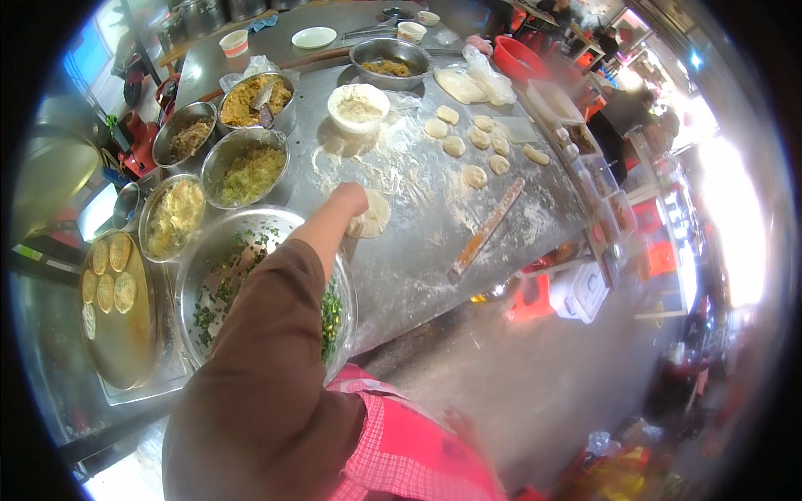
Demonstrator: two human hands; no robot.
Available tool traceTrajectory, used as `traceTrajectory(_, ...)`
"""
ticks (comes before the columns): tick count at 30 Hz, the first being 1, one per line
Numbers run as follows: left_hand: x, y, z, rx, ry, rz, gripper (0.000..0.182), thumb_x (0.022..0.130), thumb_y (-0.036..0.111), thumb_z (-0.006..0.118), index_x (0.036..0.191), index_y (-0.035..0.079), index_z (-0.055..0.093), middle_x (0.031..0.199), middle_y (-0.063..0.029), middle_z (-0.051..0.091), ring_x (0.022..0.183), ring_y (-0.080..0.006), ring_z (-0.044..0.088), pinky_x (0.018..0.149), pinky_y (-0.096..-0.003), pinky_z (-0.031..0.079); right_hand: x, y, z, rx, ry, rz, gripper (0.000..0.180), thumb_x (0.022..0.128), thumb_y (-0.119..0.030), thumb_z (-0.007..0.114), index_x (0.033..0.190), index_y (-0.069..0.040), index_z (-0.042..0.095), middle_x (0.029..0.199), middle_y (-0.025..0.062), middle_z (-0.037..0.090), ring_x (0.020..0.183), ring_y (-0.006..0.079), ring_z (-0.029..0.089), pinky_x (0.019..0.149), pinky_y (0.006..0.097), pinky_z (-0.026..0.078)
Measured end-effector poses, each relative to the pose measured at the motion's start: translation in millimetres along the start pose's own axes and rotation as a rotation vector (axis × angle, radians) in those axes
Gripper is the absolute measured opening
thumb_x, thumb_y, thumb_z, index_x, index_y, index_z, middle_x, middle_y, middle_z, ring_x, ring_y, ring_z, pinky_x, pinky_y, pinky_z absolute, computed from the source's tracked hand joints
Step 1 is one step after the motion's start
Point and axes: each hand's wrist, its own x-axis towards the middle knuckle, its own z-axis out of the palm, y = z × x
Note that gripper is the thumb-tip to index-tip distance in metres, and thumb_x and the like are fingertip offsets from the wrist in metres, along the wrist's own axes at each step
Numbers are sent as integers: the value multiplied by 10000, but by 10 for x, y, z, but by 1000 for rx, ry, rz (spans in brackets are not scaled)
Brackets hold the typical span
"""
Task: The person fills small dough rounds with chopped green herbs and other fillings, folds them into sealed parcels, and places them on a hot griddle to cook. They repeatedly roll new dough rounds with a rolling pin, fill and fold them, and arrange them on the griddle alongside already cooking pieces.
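My left hand (pixel 352 198), at the end of a brown sleeve, is at the upper left edge of a flattened dough round (pixel 374 216) on the metal worktable. Its fingers curl down and are hidden, so I cannot tell whether they grip the dough. Low by the pink apron is my right hand (pixel 460 424), blurred, its fingers apart and nothing seen in them. Under my left arm stands a large steel bowl (pixel 266 219) of chopped greens (pixel 216 307). A floury wooden rolling pin (pixel 485 230) lies to the right. Several small dough pieces (pixel 453 146) rest farther back.
Steel bowls of fillings (pixel 245 175) line the table's left side. Behind the dough stands a white bowl of flour (pixel 358 108). Flat cakes (pixel 124 292) lie on a round griddle (pixel 119 351) at far left. A scraper (pixel 517 130) and plastic containers (pixel 604 178) are at right.
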Motion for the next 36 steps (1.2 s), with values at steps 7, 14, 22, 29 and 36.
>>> traceTrajectory(7,173,6,112,33,-122,-172,258,807,115,697,1049,53,765,1116,-171,735,1080,-353,697,925,-433,548,644,-1242,-138,-311,-106,-235,448,1041,-276,531,1366,30,570,1253,147,681,1178,197,635,989,337,487)
traceTrajectory(14,-244,265,-121,-143,-89,231,270,796,167,734,1017,15,705,1030,-174,731,952,-344,700,834,-415,539,1647,-2634,108,-136,-465,-248,470,1063,-317,475,1363,37,549,1321,169,629,1239,260,604,1053,364,463)
traceTrajectory(22,-1232,864,-541,-1127,37,58,314,891,193,708,1133,0,652,1011,-74,694,874,-160,636,793,-330,518,2151,-4013,597,725,-1064,-44,795,1001,-645,367,1515,-39,374,1500,159,472,1374,355,468,1136,508,385)
traceTrajectory(29,-1974,222,-355,-1583,484,-293,390,1001,293,555,1264,10,606,1181,-109,646,999,-226,630,900,-369,507,1504,-4643,1483,544,-1362,120,868,985,-693,340,1532,-20,343,1524,155,445,1397,346,439,1149,492,369)
traceTrajectory(36,-3177,-452,-353,-2632,718,329,929,915,815,312,1517,114,409,1501,-174,476,1372,-381,468,1154,-578,341,1254,-4905,3211,-134,-1144,-581,584,991,-423,587,1382,6,532,1336,141,596,1113,234,617,950,395,504)
